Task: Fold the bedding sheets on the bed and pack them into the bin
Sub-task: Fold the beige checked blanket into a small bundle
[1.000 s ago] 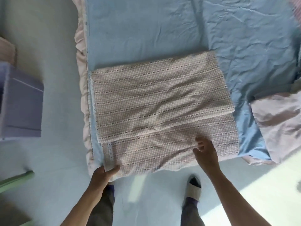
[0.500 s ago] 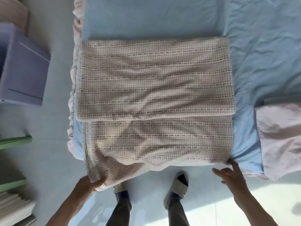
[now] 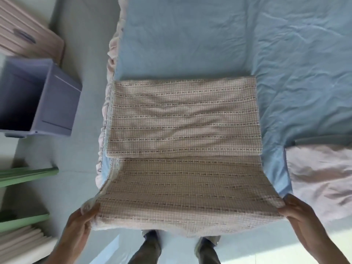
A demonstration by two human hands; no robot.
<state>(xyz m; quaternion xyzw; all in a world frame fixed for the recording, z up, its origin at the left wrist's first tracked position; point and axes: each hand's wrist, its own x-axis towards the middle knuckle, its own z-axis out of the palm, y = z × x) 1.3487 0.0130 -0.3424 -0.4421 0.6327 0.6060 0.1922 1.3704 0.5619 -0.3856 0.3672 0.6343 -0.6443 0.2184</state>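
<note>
A home bedroom: a bed (image 3: 190,35) under a wrinkled light-blue sheet (image 3: 285,63) fills the view. On the pale floor (image 3: 85,130) left of the bed stand a purple storage bin (image 3: 57,103), a pink drawer unit (image 3: 28,35) and green shelving (image 3: 28,174).

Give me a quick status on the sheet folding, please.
Left hand and right hand each grip a near corner of the checked sheet, lifted off the bed. Purple bin open, left. Nothing in the way.

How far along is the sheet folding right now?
Partly done: the checked sheet on the bed already has one fold. The left hand and right hand grip its near corners, lifted. The pink sheet looks unfolded; the purple bin shows nothing inside.
</note>
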